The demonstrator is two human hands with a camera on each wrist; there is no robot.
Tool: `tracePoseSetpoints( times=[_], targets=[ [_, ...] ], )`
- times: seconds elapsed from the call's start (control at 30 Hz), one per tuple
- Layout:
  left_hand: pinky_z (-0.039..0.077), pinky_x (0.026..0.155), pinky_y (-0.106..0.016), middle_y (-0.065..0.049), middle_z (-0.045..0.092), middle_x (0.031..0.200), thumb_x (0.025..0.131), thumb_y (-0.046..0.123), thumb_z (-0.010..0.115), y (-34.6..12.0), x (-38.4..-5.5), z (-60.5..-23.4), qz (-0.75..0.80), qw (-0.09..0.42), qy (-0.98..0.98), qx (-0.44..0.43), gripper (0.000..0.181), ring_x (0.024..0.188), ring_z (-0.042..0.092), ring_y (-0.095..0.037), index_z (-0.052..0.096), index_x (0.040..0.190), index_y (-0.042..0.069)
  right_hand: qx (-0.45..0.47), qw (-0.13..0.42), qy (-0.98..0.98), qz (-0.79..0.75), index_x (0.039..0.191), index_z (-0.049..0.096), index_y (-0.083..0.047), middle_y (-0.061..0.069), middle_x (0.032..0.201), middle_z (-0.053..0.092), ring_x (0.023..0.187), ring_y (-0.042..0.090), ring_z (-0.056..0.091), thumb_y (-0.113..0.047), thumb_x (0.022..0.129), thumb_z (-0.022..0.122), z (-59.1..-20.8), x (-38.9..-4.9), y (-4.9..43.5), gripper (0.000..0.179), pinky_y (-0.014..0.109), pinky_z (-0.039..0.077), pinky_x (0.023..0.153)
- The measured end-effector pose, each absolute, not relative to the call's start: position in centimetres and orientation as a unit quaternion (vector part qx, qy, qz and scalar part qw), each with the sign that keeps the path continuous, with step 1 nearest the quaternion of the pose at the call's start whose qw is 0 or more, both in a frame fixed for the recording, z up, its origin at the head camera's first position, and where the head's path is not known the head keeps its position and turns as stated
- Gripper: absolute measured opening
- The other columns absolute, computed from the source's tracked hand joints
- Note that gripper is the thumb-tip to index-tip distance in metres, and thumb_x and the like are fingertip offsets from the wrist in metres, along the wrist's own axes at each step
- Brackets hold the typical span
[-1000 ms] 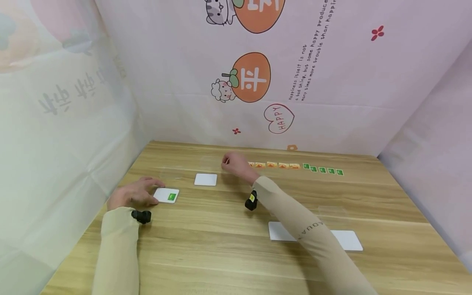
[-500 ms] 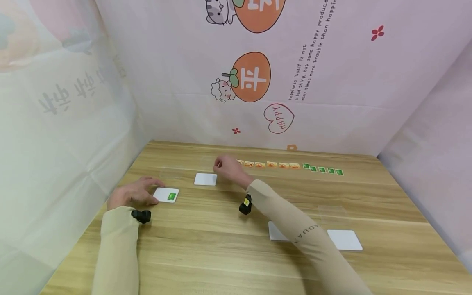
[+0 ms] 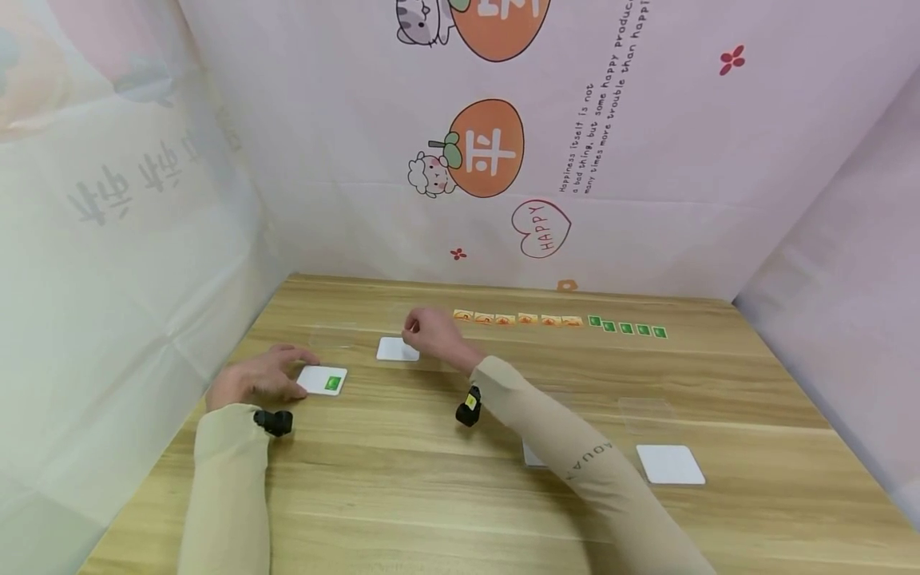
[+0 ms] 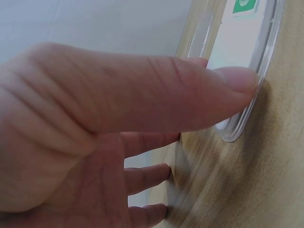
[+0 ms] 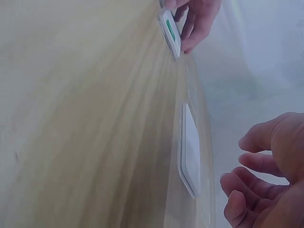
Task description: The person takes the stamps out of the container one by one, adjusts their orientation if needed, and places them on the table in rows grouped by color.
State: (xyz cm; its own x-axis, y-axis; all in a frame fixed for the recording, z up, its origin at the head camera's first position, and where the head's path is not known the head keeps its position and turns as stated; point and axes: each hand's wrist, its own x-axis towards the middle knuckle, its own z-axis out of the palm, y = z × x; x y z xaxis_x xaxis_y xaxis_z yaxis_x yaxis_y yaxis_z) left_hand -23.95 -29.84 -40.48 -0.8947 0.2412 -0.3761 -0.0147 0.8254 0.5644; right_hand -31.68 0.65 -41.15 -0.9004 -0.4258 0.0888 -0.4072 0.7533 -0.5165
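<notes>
My left hand [image 3: 269,374] holds a flat white box [image 3: 312,378] by its edges, thumb on the near side, on the left of the table. A small green sticker [image 3: 334,383] lies on the box's right end. In the left wrist view, the thumb [image 4: 199,92] presses the box's clear plastic rim. My right hand [image 3: 437,334] hovers by a second white box [image 3: 391,350], its fingers loosely bent. The right wrist view shows thumb and fingers [image 5: 259,164] apart with nothing seen between them. Orange stickers [image 3: 505,319] and green stickers [image 3: 627,328] form a row at the back.
Another white box [image 3: 671,465] lies at the front right. My right sleeve [image 3: 575,451] partly covers one more white box [image 3: 533,455]. Thin clear lids [image 3: 647,415] lie behind the boxes. Printed fabric walls [image 3: 345,160] stand at the back and both sides.
My right hand has moved left, away from the orange stickers and over to the second white box, uncovering more of the orange row. The left hand keeps its hold on the first box.
</notes>
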Motion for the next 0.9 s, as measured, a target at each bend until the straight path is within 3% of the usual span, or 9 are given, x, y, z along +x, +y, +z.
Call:
tracePoseSetpoints(
  times=[0.6, 0.9],
  targets=[
    [0.036, 0.097, -0.059, -0.024, 0.013, 0.159, 0.083, 0.019, 0.074, -29.8, -23.9, -40.6, 0.283, 0.220, 0.932, 0.060, 0.060, 0.128, 0.029, -0.049, 0.052, 0.140, 0.020, -0.248, 0.033, 0.927, -0.278, 0.104, 0.069, -0.006, 0.006, 0.098, 0.071, 0.079, 0.011, 0.060, -0.021, 0.093, 0.063, -41.8, -30.4, -2.4, 0.019, 0.020, 0.048, 0.067],
    [0.037, 0.095, -0.055, -0.025, 0.012, 0.158, 0.083, 0.016, 0.074, -29.9, -23.8, -40.4, 0.291, 0.222, 0.928, 0.062, 0.060, 0.127, 0.029, -0.049, 0.052, 0.139, 0.018, -0.250, 0.053, 0.921, -0.295, 0.106, 0.066, -0.007, 0.005, 0.097, 0.068, 0.078, 0.011, 0.060, -0.020, 0.093, 0.064, -41.6, -29.6, -3.2, 0.018, 0.019, 0.048, 0.063]
  ],
)
